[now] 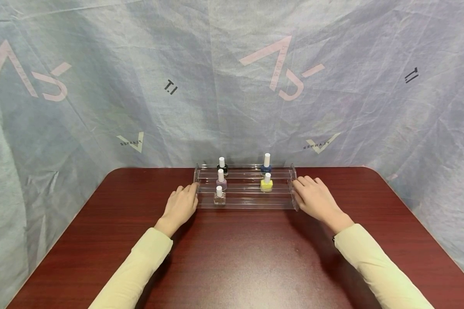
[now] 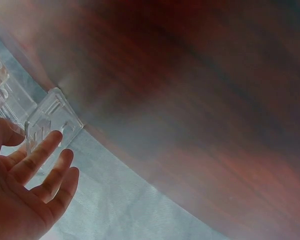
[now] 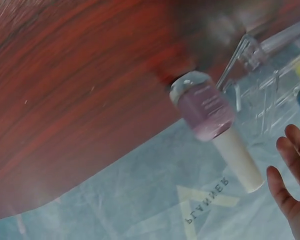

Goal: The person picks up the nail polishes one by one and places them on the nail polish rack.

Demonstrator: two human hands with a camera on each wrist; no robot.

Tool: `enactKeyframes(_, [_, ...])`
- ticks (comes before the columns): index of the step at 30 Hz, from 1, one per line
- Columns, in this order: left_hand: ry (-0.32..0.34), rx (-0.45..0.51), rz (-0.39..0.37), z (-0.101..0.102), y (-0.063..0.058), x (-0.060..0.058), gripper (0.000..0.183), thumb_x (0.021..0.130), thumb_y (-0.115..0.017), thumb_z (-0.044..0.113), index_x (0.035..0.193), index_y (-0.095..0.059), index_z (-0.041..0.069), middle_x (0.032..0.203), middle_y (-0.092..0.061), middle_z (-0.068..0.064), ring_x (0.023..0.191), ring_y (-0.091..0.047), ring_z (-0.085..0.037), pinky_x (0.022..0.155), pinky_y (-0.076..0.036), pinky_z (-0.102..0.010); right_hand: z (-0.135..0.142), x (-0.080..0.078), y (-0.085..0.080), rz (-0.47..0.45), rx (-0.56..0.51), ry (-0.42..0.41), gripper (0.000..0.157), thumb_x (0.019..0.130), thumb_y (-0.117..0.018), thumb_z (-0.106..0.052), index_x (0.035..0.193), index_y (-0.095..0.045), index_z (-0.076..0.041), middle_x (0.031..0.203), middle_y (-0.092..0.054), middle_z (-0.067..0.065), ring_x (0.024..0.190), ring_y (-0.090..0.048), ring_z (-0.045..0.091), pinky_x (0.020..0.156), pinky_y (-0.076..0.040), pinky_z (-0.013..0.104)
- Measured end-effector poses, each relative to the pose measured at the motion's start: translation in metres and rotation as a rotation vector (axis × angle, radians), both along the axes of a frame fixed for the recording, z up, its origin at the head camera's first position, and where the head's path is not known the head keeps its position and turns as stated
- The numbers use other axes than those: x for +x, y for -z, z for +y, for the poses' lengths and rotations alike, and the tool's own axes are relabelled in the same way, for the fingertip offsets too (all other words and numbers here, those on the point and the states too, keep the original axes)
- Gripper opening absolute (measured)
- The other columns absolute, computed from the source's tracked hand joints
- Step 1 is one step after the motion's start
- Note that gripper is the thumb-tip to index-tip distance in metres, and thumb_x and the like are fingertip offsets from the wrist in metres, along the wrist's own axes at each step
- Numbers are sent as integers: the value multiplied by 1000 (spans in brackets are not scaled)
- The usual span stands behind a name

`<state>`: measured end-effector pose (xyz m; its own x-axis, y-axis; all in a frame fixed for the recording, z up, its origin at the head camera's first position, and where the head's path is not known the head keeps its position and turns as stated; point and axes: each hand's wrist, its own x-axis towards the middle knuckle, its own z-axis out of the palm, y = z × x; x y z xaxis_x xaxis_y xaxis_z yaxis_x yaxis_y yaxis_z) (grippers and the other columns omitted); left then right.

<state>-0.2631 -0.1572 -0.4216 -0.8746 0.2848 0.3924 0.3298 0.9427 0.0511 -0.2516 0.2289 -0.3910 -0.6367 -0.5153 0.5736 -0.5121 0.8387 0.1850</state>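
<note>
A clear tiered acrylic rack (image 1: 243, 201) stands at the back of the table, bearing several white-capped nail polish bottles. Black (image 1: 225, 169) and blue (image 1: 266, 169) bottles are on its upper tier. Lower are a lilac bottle (image 1: 221, 184), a yellow bottle (image 1: 267, 185) and a brownish bottle (image 1: 219, 199). My left hand (image 1: 181, 207) touches the rack's left end panel (image 2: 55, 117), fingers fairly straight. At the opposite end my right hand (image 1: 316, 198) rests its fingertips against the panel. A mauve nail polish bottle (image 3: 206, 107) stands upright near that end, hidden in the head view.
The dark red wooden table (image 1: 247, 257) extends in front of the rack and to both sides. A pale grey printed cloth (image 1: 232, 86) hangs right behind the table's back edge and down its sides.
</note>
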Motion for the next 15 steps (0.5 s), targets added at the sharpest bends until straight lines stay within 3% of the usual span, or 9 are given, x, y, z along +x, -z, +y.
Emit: enactKeyframes(15, [-5, -1, -16, 1, -1, 0, 36, 89, -50, 14, 125, -51, 8, 107, -64, -9, 92, -57, -31, 70, -47, -42, 23, -6, -3, -7, -45, 46, 11, 81, -58, -14, 89, -60, -6, 80, -56, 5, 77, -51, 25, 65, -37, 38])
